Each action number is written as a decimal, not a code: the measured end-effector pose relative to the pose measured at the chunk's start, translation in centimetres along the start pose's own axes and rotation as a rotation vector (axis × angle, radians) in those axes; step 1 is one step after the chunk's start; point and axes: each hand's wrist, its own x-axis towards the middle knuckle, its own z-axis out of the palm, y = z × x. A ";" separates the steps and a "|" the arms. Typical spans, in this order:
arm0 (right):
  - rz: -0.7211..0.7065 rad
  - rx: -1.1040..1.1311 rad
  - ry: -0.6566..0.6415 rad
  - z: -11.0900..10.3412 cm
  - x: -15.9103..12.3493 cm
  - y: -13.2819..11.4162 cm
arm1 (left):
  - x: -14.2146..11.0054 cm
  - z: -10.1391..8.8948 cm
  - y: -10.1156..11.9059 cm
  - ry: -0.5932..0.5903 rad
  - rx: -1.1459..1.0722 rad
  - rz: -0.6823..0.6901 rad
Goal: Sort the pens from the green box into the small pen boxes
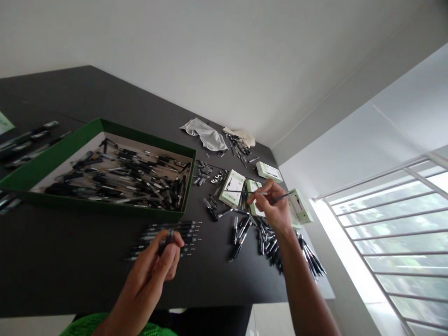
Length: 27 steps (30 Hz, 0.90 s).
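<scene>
My left hand (pixel 150 273) is raised above the black surface (pixel 70 261), its fingers (pixel 177 240) pinched narrow around a small dark cylindrical piece (pixel 169 237). The piece is too small and too hidden by my grip for me to say exactly what it is. Just beyond that hand, a tidy row of pen-like black rods (pixel 187 235) lies side by side on the surface.

My right hand (pixel 273 205) is over a loose heap of black and silver pen-like pieces (pixel 269 245), and its fingers (pixel 261 197) are closed narrow on a slim black tool (pixel 282 197). The tool's thin shaft points left, reaching over a white-and-green cardboard packet (pixel 233 187). Two more of these packets (pixel 269 171) (pixel 300 206) sit nearby, one beyond my hand and one to its right.

To the left, a green box (pixel 105 135) holds a dense jumble of similar dark pieces. Beyond the heap, a crumpled grey cloth (pixel 205 134) lies beside a cream cloth (pixel 241 136), and a railed window (pixel 385 242) fills the right side
</scene>
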 end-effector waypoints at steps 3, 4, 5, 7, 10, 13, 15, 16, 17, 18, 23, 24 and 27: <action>-0.003 0.298 0.111 3.4 -3.7 0.6 | 1.0 1.1 0.0 -0.075 0.105 -0.067; 0.021 0.344 0.144 4.8 -5.0 0.7 | 1.4 1.6 0.0 -0.118 0.136 -0.074; 0.035 0.374 0.162 6.2 -6.2 0.7 | 1.6 2.0 0.0 -0.163 0.154 -0.071; 0.048 0.349 0.168 8.6 -8.5 0.4 | 2.0 2.8 0.0 -0.194 0.142 -0.043; 0.057 0.199 0.041 10.2 -10.7 -0.2 | 2.0 3.5 0.3 -0.123 0.112 0.043; 0.019 0.031 -0.105 9.5 -11.1 -0.7 | 1.7 3.4 0.7 -0.097 0.236 0.134; -0.016 -0.048 -0.077 8.9 -10.5 -1.0 | 1.6 3.1 1.0 -0.134 0.340 0.143; -0.017 -0.059 -0.048 8.7 -10.1 -1.3 | 1.6 2.9 1.1 -0.169 0.374 0.130; -0.005 -0.040 -0.036 8.6 -9.7 -1.7 | 1.6 2.8 1.1 -0.210 0.399 0.113; 0.017 0.005 -0.064 8.7 -9.2 -2.1 | 1.6 2.6 1.1 -0.248 0.419 0.104; 0.068 0.154 -0.306 9.2 -7.8 -4.1 | 1.6 2.2 1.5 -0.305 0.507 0.192; 0.053 0.137 -0.253 9.2 -7.7 -4.3 | 1.7 2.2 1.7 -0.315 0.516 0.215; 0.001 0.143 0.092 9.0 -7.7 -4.5 | 1.6 2.0 2.2 -0.328 0.550 0.260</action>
